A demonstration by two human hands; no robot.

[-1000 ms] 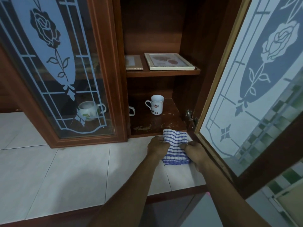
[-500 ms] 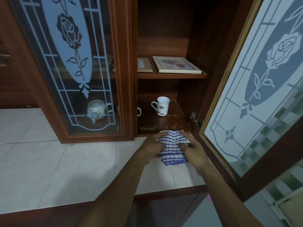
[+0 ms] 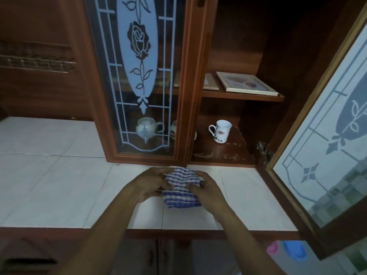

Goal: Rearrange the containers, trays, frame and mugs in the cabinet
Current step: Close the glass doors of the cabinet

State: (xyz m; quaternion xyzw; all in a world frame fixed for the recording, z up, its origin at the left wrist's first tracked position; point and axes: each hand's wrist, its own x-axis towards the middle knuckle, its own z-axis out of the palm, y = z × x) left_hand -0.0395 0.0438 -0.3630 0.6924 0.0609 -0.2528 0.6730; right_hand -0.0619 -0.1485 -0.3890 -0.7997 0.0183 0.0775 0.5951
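While the mug (image 3: 220, 131) stands on the lower shelf and the frame (image 3: 246, 83) lies flat above, we see left hand (image 3: 151, 182) and right hand (image 3: 208, 190) both pinching a folded checked cloth (image 3: 181, 187) on the counter (image 3: 59, 185); a careless inward wipe may topple the mug

Dim light, white tiled counter (image 3: 59, 185) near, rose-etched glass door (image 3: 142, 76) closed centre, matching door (image 3: 327, 155) open right, carved wood panel (image 3: 35, 56) far left.

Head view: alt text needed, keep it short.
The left hand and right hand grip a folded blue-and-white cloth at the white tiled counter before an open wooden cabinet. Inside, a white mug stands on the lower shelf; a picture frame lies flat above.
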